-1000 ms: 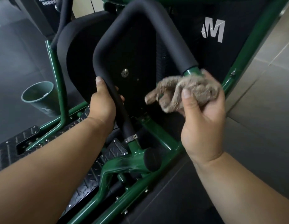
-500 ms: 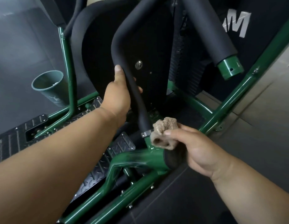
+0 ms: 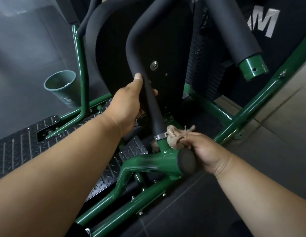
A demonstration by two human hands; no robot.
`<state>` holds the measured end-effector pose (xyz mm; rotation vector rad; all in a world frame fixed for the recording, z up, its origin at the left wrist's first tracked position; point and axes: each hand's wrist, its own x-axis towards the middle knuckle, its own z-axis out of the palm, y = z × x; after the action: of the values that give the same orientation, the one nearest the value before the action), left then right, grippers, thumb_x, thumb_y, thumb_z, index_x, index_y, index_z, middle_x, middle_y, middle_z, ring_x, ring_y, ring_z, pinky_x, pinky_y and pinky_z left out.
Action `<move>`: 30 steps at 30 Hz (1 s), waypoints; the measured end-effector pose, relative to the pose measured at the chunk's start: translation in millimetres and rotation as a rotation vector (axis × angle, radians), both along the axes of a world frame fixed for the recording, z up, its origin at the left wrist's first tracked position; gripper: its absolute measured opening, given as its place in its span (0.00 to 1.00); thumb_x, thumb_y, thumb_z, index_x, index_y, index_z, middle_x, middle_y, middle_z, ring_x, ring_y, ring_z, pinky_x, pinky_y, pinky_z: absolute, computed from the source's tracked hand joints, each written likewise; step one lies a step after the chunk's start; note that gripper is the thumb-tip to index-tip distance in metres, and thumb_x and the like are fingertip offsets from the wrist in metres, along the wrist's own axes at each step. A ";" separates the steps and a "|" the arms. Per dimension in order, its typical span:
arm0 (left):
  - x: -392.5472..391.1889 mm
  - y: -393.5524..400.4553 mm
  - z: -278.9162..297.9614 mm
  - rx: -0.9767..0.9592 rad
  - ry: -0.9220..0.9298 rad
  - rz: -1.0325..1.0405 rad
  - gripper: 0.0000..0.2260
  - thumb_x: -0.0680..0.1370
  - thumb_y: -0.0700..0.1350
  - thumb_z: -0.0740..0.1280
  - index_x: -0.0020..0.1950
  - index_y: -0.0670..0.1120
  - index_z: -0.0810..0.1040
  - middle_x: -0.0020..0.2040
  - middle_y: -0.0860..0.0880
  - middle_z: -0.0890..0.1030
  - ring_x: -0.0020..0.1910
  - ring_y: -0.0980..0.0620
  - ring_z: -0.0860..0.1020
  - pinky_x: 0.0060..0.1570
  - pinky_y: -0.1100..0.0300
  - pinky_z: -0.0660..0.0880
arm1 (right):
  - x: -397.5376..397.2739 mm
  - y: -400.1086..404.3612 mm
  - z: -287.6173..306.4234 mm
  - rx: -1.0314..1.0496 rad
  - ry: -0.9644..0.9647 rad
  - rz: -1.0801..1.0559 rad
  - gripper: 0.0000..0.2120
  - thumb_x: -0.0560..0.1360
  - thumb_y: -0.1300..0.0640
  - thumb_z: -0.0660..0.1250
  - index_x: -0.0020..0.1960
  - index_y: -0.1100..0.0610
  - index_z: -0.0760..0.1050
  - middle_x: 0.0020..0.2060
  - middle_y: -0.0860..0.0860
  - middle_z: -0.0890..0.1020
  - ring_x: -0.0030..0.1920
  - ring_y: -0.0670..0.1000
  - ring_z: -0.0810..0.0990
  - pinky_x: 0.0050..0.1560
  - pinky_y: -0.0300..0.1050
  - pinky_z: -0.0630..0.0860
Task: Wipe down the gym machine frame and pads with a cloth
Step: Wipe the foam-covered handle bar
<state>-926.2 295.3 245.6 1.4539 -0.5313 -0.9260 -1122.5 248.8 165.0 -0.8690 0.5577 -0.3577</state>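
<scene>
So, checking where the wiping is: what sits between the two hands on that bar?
Head view: between left hand and right hand run black foam sleeve, metal clamp, then cloth.

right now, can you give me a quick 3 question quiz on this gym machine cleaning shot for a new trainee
1. True or false: the left hand grips the black padded bar.
2. Multiple choice: the cloth in the right hand is pressed against a) the green cup, b) the green frame tube just below the metal clamp, c) the tread plate.
3. Fill in: the large white letter on the black panel is ___.

Key: 1 true; 2 b; 3 M
</scene>
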 end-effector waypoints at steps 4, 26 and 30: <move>-1.7 -1.7 -4.6 -0.020 0.006 0.006 0.19 0.88 0.58 0.55 0.57 0.47 0.80 0.42 0.49 0.86 0.40 0.54 0.82 0.49 0.54 0.79 | 6.1 4.1 -2.2 0.078 -0.141 0.149 0.20 0.58 0.50 0.88 0.46 0.54 0.87 0.42 0.50 0.87 0.44 0.45 0.86 0.51 0.39 0.82; 4.9 -2.5 -10.1 -0.032 -0.064 -0.025 0.20 0.88 0.59 0.55 0.57 0.47 0.80 0.42 0.49 0.86 0.43 0.53 0.83 0.51 0.53 0.81 | 27.1 -9.0 -28.7 -0.024 -0.107 0.382 0.21 0.72 0.67 0.64 0.62 0.78 0.67 0.59 0.72 0.73 0.66 0.73 0.73 0.75 0.67 0.67; 7.5 -1.5 -10.8 -0.042 -0.075 -0.037 0.20 0.88 0.59 0.56 0.56 0.45 0.80 0.41 0.49 0.86 0.43 0.52 0.84 0.47 0.53 0.80 | 35.1 -10.6 -22.7 -0.068 -0.159 0.479 0.12 0.69 0.68 0.63 0.52 0.71 0.72 0.49 0.66 0.78 0.57 0.64 0.79 0.64 0.56 0.74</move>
<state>-918.7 293.8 234.8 1.4498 -0.6312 -0.8865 -1087.4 238.2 142.3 -0.9986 0.1792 -0.0071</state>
